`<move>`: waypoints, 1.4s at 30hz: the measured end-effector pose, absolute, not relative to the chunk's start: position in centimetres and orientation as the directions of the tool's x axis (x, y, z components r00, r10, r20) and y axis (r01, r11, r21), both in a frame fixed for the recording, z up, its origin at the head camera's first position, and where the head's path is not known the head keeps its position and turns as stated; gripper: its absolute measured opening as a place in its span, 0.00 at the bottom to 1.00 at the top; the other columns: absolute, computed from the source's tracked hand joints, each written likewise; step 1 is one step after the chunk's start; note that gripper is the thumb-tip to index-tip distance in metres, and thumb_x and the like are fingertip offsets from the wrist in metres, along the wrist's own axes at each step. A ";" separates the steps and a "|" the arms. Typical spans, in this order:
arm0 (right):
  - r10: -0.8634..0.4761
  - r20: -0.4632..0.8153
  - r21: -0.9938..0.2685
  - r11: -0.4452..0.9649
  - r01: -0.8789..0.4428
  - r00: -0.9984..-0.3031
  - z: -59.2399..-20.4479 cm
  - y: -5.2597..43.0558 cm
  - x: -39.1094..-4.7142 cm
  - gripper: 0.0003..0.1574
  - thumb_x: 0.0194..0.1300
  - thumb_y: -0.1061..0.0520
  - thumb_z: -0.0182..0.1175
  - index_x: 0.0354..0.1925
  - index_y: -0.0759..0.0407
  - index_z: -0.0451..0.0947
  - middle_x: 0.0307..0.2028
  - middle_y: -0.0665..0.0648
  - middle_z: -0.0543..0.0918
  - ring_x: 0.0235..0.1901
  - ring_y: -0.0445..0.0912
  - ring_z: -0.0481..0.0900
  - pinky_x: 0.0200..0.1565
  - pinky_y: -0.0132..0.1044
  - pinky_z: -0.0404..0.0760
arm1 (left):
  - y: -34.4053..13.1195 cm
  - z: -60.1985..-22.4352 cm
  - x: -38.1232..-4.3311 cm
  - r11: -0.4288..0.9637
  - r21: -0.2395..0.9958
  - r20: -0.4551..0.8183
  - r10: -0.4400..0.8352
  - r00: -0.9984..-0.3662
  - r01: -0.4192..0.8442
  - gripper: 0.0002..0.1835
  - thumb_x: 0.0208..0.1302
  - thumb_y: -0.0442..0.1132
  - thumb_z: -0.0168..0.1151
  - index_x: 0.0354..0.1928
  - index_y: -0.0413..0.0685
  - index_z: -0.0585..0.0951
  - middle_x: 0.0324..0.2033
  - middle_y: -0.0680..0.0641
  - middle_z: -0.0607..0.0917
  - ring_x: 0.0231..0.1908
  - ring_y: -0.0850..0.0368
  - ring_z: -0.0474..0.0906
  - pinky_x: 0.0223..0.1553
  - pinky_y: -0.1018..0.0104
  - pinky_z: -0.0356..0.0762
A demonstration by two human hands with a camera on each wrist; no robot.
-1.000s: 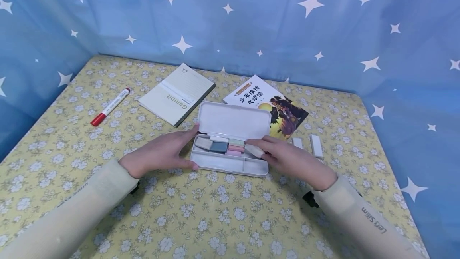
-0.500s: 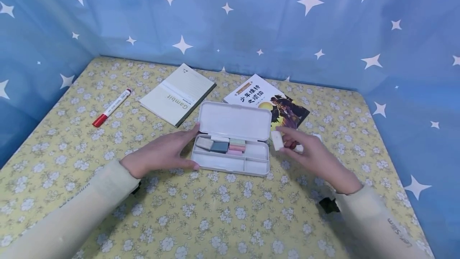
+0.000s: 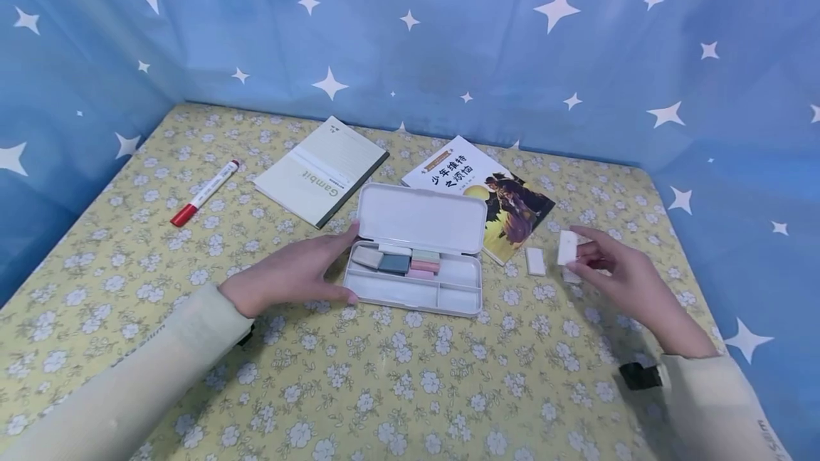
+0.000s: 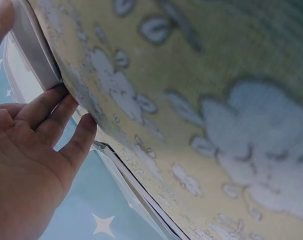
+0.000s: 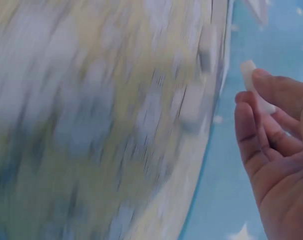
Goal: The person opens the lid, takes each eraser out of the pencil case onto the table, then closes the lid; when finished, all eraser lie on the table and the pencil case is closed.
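Observation:
My left hand point(image 3: 291, 272) spans the left end of a white pencil case point(image 3: 419, 219), thumb at the front corner and fingers at the back; in the left wrist view its fingertips touch the case's edge. The case lies with its lid raised. In its back compartment sit a whitish eraser point(image 3: 368, 257), a dark blue-grey block point(image 3: 393, 263) and small green and pink blocks point(image 3: 424, 263). Out to the right, my right hand point(image 3: 621, 276) pinches a white eraser point(image 3: 567, 247) between thumb and fingers, over another white block point(image 3: 571, 276) that it partly hides.
A white block point(image 3: 535, 262) lies between case and right hand. Behind the case are an illustrated book point(image 3: 509, 212), partly covered by the lid, and a notebook point(image 3: 320, 173). A red-capped marker point(image 3: 205, 194) lies at the left. A starry blue curtain point(image 3: 410, 55) borders the flowered tablecloth point(image 3: 384, 404).
My right hand has lifted the white eraser out of the case's right part and carried it right, past the book, to above the white block. My left hand stays at the case.

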State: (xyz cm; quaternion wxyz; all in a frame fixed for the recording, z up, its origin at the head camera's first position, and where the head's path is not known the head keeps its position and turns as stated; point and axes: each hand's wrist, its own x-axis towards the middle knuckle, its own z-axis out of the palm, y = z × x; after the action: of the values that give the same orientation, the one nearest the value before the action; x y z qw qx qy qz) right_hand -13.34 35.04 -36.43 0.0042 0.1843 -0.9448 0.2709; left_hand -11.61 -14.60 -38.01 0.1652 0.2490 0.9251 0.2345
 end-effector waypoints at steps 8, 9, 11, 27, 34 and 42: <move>-0.298 0.015 -0.483 0.833 -0.268 -0.954 -37.0 39.2 -13.3 0.37 0.73 0.60 0.66 0.74 0.67 0.68 0.45 0.66 0.88 0.37 0.17 0.74 0.35 0.20 0.80 | -14.6 -38.0 -11.6 0.764 0.515 -0.192 0.544 -0.817 0.387 0.66 0.61 0.63 0.74 0.85 0.44 0.41 0.83 0.40 0.56 0.80 0.41 0.60 0.76 0.45 0.69; -0.303 0.003 -0.484 0.833 -0.267 -0.953 -37.1 39.5 -13.3 0.37 0.73 0.60 0.66 0.74 0.68 0.68 0.45 0.67 0.88 0.37 0.18 0.75 0.34 0.22 0.80 | -14.6 -38.0 -11.6 0.765 0.514 -0.191 0.543 -0.818 0.388 0.66 0.61 0.63 0.74 0.85 0.44 0.41 0.83 0.40 0.56 0.80 0.41 0.60 0.76 0.45 0.69; -0.318 -0.021 -0.492 0.828 -0.267 -0.948 -37.3 40.1 -13.4 0.37 0.73 0.61 0.65 0.74 0.69 0.67 0.45 0.67 0.87 0.37 0.19 0.76 0.33 0.26 0.81 | -14.7 -38.0 -11.6 0.765 0.509 -0.185 0.544 -0.818 0.394 0.66 0.61 0.63 0.74 0.84 0.43 0.42 0.82 0.40 0.56 0.79 0.40 0.61 0.76 0.45 0.69; -0.307 -0.214 -0.496 0.852 -0.168 -0.927 -37.8 42.0 -14.1 0.40 0.79 0.52 0.59 0.79 0.66 0.60 0.52 0.67 0.83 0.36 0.27 0.77 0.32 0.32 0.80 | -14.8 -38.2 -11.6 0.755 0.534 -0.177 0.539 -0.823 0.380 0.67 0.59 0.63 0.75 0.84 0.43 0.42 0.82 0.41 0.57 0.80 0.41 0.60 0.77 0.45 0.67; -0.356 -0.258 -0.529 0.830 -0.178 -0.898 -37.9 41.8 -14.6 0.39 0.81 0.57 0.56 0.79 0.74 0.56 0.46 0.61 0.81 0.30 0.38 0.74 0.28 0.35 0.73 | -14.9 -38.3 -11.6 0.753 0.543 -0.176 0.534 -0.827 0.371 0.67 0.59 0.62 0.76 0.84 0.42 0.43 0.82 0.40 0.59 0.79 0.40 0.61 0.77 0.44 0.67; -0.326 -0.297 -0.547 0.828 -0.120 -0.898 -37.6 42.3 -14.7 0.42 0.80 0.56 0.58 0.79 0.75 0.53 0.52 0.66 0.80 0.36 0.28 0.77 0.33 0.32 0.81 | -14.6 -38.2 -11.7 0.746 0.557 -0.189 0.541 -0.819 0.364 0.66 0.60 0.61 0.75 0.84 0.42 0.43 0.83 0.41 0.55 0.80 0.42 0.59 0.78 0.46 0.65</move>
State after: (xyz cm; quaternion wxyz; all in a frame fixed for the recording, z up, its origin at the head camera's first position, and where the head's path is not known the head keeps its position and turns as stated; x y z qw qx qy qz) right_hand -14.74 42.34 -37.57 -0.1923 0.1192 -0.9366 0.2677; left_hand -11.70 -14.62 -38.22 0.1719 0.2465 0.9184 0.2574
